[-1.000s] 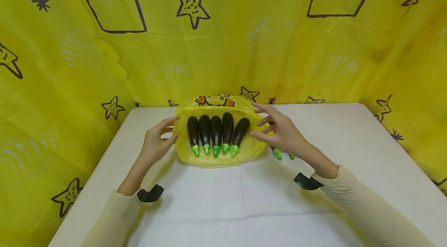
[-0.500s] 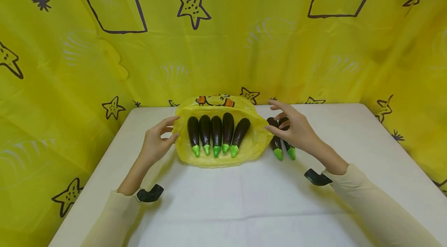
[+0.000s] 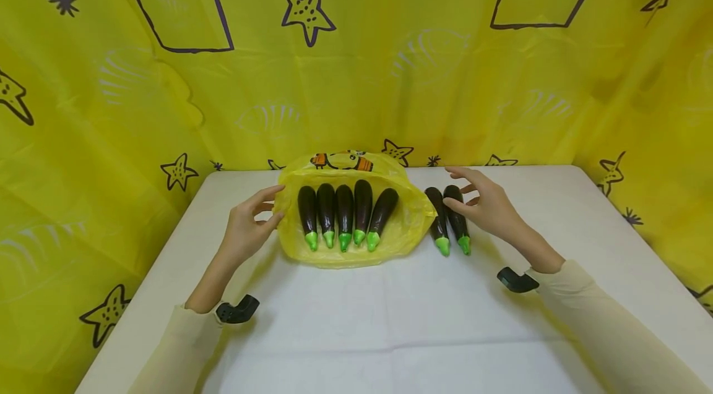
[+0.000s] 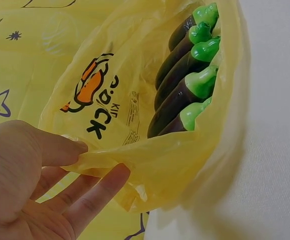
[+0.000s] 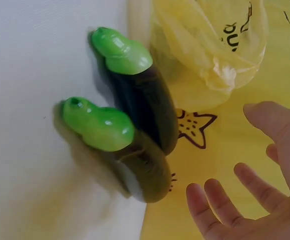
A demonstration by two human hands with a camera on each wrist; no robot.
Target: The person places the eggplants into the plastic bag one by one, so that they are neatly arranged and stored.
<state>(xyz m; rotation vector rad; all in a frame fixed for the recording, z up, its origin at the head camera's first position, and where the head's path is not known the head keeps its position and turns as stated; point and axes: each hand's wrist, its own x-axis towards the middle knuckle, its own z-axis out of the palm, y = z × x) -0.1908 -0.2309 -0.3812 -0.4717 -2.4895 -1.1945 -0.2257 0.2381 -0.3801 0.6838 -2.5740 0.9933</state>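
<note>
A yellow plastic bag (image 3: 414, 227) lies on its side with its mouth held wide. Several dark eggplants (image 4: 172, 92) with bright green stem ends lie side by side inside it. My left hand (image 3: 247, 227) pinches the left edge of the bag's mouth between thumb and fingers. Two more eggplants, a nearer-to-bag one (image 3: 439, 221) and an outer one (image 5: 142, 170), rest on the table just right of the bag. Over their upper ends is my right hand (image 3: 487, 205), fingers spread and holding nothing.
A white-covered table (image 3: 334, 320) carries everything. Behind and on both sides hangs a yellow curtain (image 3: 356, 85) printed with starfish and fish. A dark camera mount sits at each wrist, the left mount (image 3: 238, 309) and the right mount (image 3: 518, 281).
My right hand has let go of the bag's right edge and moved right, over the two loose eggplants, which now show fully. The left hand keeps its place on the bag.
</note>
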